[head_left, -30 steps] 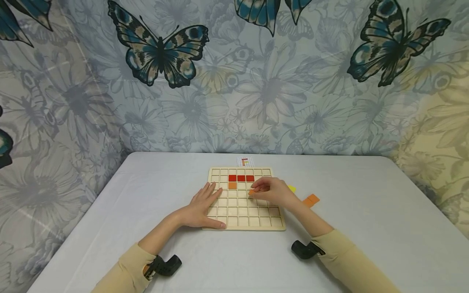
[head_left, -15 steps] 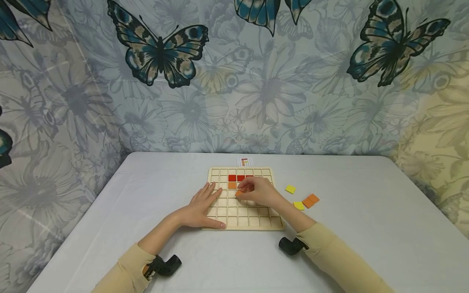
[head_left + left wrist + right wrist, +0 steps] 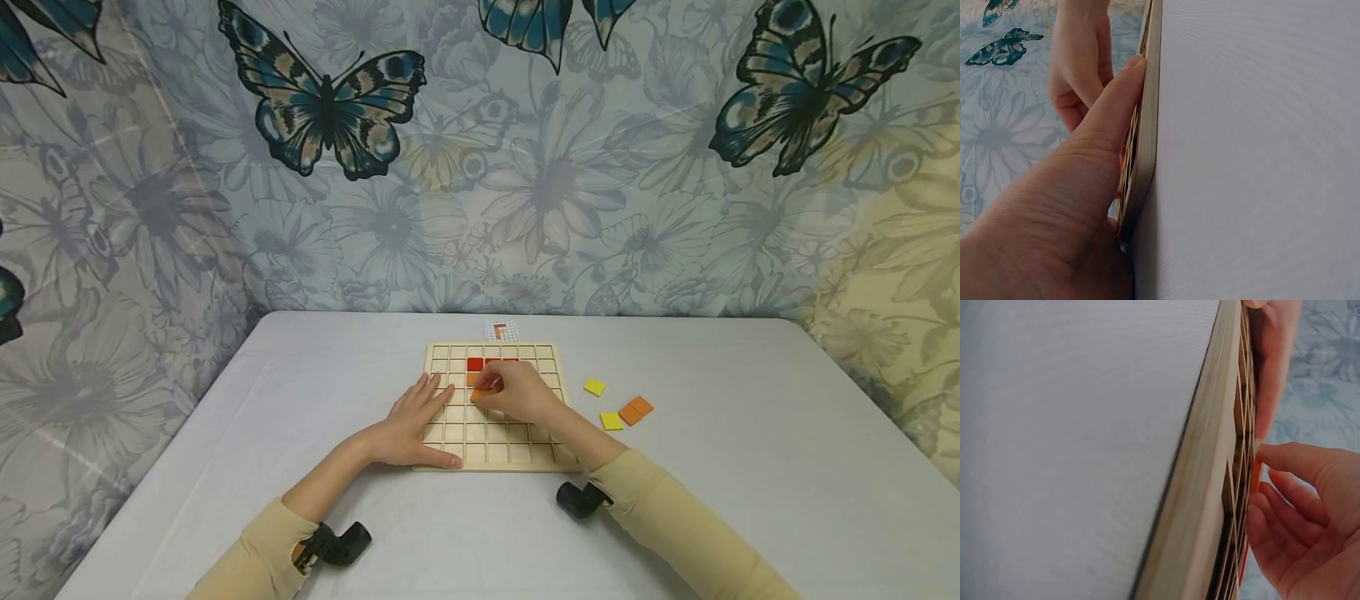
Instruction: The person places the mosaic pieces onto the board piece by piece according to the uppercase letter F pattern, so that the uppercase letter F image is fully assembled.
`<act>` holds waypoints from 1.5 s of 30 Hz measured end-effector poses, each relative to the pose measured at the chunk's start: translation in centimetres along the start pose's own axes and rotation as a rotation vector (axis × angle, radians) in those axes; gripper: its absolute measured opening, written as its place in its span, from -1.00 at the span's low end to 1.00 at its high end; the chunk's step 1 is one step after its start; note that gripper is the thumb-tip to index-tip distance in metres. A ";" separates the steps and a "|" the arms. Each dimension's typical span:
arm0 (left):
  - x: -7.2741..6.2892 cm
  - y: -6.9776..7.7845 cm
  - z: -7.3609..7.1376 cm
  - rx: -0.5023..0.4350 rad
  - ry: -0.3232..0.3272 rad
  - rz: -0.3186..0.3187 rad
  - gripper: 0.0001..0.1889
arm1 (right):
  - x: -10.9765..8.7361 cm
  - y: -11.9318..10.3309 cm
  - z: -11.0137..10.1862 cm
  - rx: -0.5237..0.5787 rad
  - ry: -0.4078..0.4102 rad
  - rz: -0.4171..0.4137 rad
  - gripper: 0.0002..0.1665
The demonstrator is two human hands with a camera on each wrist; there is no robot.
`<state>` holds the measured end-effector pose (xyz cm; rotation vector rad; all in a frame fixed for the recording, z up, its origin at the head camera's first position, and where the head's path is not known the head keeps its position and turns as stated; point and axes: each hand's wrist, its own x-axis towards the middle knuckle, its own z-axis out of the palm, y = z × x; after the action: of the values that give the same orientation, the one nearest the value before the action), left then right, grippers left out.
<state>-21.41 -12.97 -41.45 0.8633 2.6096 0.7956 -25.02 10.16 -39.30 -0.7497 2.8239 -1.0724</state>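
Observation:
A wooden grid board (image 3: 517, 467) lies on the white table. My left hand (image 3: 412, 425) rests spread on its left side, and in the left wrist view the thumb (image 3: 1124, 87) lies along the near edge. My right hand (image 3: 523, 393) pinches an orange square tile (image 3: 477, 396) between thumb and fingers, low over the grid. In the right wrist view that orange tile (image 3: 1257, 475) shows close at the grid's raised lines. Just behind it sits another orange tile (image 3: 471, 380) in a cell, with a red tile (image 3: 475, 364) above. Other red tiles are partly hidden by my right hand.
Right of the board lie a yellow tile (image 3: 595, 387), a second yellow tile (image 3: 611, 422) and a pair of orange tiles (image 3: 636, 410). A small printed pattern card (image 3: 501, 332) lies behind the board. Butterfly-patterned fabric (image 3: 525, 192) hangs beyond the table (image 3: 712, 433).
My right hand has moved left across the board with the orange tile, to just below the placed orange one. The yellow tiles on the right have come fully into view. My left hand stays still.

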 end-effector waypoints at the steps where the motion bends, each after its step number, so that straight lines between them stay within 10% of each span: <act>1: 0.0 0.0 0.0 0.001 0.000 -0.001 0.14 | 0.1 0.0 0.0 -0.006 0.000 -0.007 -0.81; 21: 0.0 -0.1 0.1 0.015 0.002 -0.004 0.14 | 0.0 0.2 0.0 -0.021 -0.027 -0.152 -0.88; 45: 0.2 -0.1 0.2 0.015 0.007 0.002 0.16 | -3.6 2.8 -3.5 0.106 0.016 0.146 -0.91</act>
<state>-21.55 -12.87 -41.66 0.8693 2.6245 0.7821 -23.69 15.77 -38.93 -0.5194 2.7578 -1.1972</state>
